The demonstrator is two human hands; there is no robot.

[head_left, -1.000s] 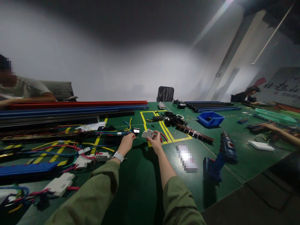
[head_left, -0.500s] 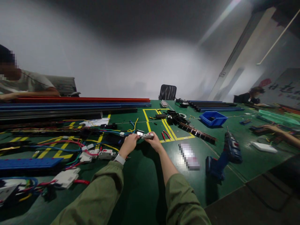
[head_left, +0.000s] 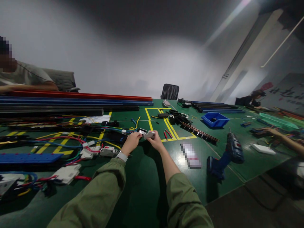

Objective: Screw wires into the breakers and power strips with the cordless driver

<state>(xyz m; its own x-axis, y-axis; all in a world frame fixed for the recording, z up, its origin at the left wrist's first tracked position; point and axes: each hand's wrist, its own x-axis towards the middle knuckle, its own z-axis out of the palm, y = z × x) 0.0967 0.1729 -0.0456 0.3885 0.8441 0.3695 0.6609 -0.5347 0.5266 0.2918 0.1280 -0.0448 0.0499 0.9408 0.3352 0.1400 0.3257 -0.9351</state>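
Observation:
Over the green table, my left hand is closed in a pinch on a small dark piece with a white face; its kind is too small to tell. Close beside it, my right hand grips a light grey circuit breaker, fingers wrapped round its right end. The two pieces are very close together; whether they touch I cannot tell. Left of my hands lies another grey breaker with a red mark, among red, blue and yellow wires. Red-handled pliers rest beyond my right hand.
A cordless drill stands at right, near a pixelated phone-like slab. Behind them are a blue bin and a copper-toned strip. Long rails lie back left. People sit at far left and far right; another person's hand reaches in.
My right hand has turned the breaker, so its red-marked face shows less and its plain side more. The left hand has shifted slightly. The whole view has tilted a little.

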